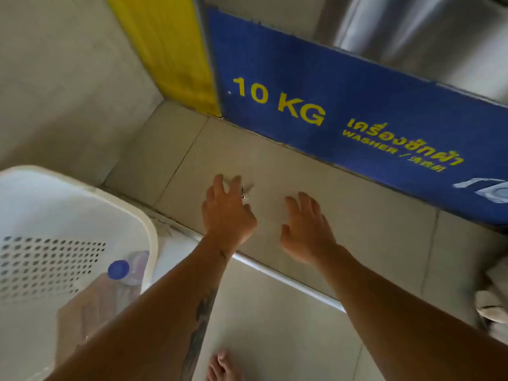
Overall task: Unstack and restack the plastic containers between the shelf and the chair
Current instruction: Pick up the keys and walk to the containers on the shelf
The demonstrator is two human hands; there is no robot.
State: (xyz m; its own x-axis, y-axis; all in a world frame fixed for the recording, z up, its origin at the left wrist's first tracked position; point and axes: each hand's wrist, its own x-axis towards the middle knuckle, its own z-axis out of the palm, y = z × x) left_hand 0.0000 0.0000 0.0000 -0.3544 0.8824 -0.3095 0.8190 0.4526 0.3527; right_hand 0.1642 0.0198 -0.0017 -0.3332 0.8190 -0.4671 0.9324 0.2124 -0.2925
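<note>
Both hands spread and empty, left hand, right hand, perforated white plastic basket beside

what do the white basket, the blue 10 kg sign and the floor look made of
White basket: apparently moulded plastic, smooth matte, with rows of punched holes and a thick rolled rim. Blue sign: likely corrugated plastic sheet, judging by fine parallel ribbing, with yellow printed lettering. Floor: beige tile, probably ceramic, matte, with visible grout lines.
</note>
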